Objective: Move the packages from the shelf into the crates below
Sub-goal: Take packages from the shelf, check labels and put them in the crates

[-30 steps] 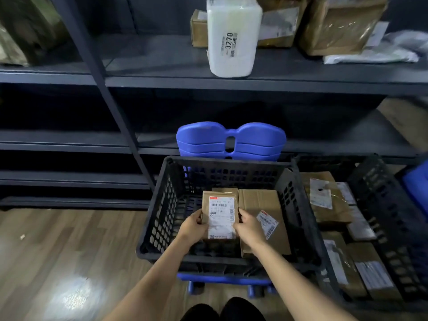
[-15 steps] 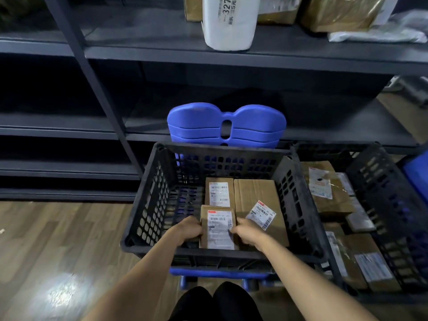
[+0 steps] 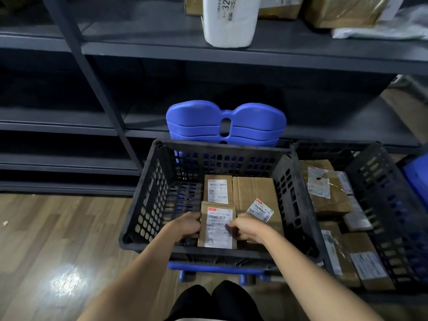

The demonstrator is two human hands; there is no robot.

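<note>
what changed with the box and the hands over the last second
The small brown cardboard box with a white label came down and toward the near wall of the black plastic crate, uncovering the second small labelled box behind it. The left hand and right hand still grip its sides; nothing was let go. The large flat cardboard box beside it stayed put.

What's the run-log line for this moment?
step: placing | left hand: grips small package | right hand: grips it too | where: in black crate | shelf: white package waiting
</note>
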